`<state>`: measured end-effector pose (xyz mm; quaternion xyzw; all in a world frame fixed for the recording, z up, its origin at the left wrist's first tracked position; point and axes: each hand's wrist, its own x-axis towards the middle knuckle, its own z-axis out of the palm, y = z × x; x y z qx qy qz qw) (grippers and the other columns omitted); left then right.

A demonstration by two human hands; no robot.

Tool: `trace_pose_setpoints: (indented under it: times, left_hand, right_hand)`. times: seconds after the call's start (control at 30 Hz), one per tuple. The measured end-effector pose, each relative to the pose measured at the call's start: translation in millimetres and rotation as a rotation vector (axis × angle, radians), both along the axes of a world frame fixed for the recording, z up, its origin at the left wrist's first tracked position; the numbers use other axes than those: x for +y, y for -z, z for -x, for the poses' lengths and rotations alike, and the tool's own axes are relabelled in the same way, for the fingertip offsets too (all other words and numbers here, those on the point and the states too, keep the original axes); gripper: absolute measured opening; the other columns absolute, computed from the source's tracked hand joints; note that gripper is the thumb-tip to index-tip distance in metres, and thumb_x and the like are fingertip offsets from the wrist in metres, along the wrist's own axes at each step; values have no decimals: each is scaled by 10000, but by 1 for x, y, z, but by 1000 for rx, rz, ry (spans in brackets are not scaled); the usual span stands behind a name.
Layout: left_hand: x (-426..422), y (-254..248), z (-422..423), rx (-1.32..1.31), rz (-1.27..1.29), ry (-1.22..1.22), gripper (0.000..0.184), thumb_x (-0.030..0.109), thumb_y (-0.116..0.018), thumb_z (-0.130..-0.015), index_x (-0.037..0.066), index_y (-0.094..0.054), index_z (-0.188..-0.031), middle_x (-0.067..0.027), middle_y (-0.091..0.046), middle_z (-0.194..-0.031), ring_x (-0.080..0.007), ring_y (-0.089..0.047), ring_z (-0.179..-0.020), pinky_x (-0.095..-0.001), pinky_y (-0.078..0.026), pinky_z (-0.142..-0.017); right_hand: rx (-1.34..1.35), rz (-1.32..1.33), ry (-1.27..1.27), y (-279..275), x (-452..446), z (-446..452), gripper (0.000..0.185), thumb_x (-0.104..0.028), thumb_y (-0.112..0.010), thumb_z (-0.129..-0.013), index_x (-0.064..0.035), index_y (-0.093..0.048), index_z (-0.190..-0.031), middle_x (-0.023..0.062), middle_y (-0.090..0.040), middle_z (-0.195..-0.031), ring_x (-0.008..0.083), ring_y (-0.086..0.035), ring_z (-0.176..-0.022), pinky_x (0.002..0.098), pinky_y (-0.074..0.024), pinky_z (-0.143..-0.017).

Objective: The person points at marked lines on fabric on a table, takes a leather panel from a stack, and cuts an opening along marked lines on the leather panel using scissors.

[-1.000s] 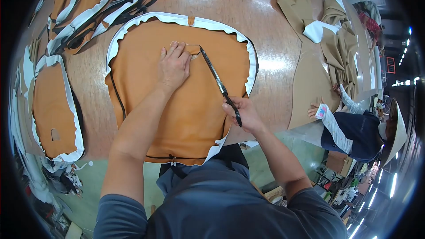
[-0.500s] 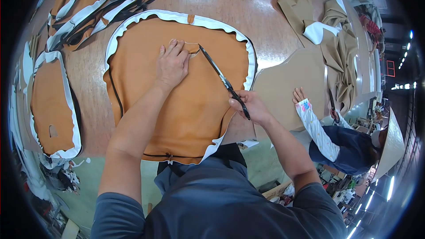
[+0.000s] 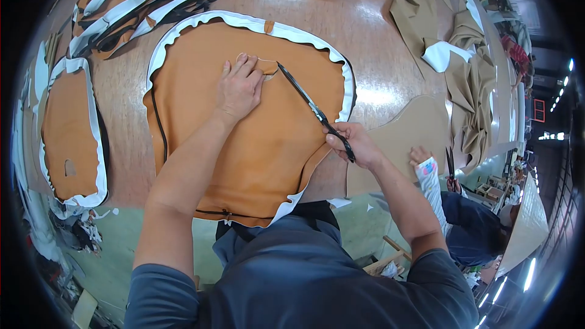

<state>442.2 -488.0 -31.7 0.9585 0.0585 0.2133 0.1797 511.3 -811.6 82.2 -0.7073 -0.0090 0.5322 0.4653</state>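
A large orange-brown leather-like cover (image 3: 262, 152), edged with wavy white backing and black strips, lies on the table in front of me. My left hand (image 3: 239, 89) rests on its upper middle, fingers bent together on the material beside a small cut flap (image 3: 267, 68). In my right hand (image 3: 358, 144) are long black-handled scissors (image 3: 303, 95), held by the handles. Their blades point up and left, with the tip at the right end of the flap's edge. The blades look closed or nearly so.
A smaller orange-brown piece (image 3: 70, 122) with a cut hole lies at left. Strips and covers (image 3: 140, 9) are heaped at upper left. Beige material (image 3: 472, 88) is bunched at right, near a flat beige sheet (image 3: 402, 131). A co-worker (image 3: 472, 225) in a conical hat holds scissors (image 3: 450, 164).
My right hand and the scissors have shifted slightly right and down in view. My left hand stays in place on the cover. The co-worker's flat beige sheet and hand have moved downward.
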Motion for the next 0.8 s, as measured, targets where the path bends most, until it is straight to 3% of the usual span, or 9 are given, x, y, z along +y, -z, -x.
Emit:
trace_pose_setpoints:
  times: [0.37, 0.67, 0.8]
  left_hand:
    - [0, -4, 1, 1, 13, -7, 107, 196, -710, -964, 96, -730, -996, -123, -670, -1405, -342, -595, -1380, -630, -474, -1111]
    - [-3, -18, 2, -31, 74, -23, 85, 144, -748, -915, 87, -729, -976, -110, -627, -1177, -331, -634, -1306, -625, -533, -1055]
    - [-4, -15, 2, -32, 69, -35, 100, 133, -764, -901, 91, -736, -986, -107, -641, -1185, -334, -634, -1308, -635, -535, -1056]
  right_hand:
    - [-103, 55, -233, -15, -3, -63, 449, -279, -849, -938, 34, -689, -1217, -45, -554, -642, 42, -453, -484, 242, -322, -446]
    - [-119, 113, -506, -29, 5, -146, 496, -277, -907, -875, 48, -706, -1191, -61, -594, -683, 22, -478, -530, 229, -339, -473]
    - [-124, 105, -622, -25, 9, -177, 498, -311, -903, -878, 20, -705, -1194, -55, -574, -652, 37, -472, -488, 234, -335, -442]
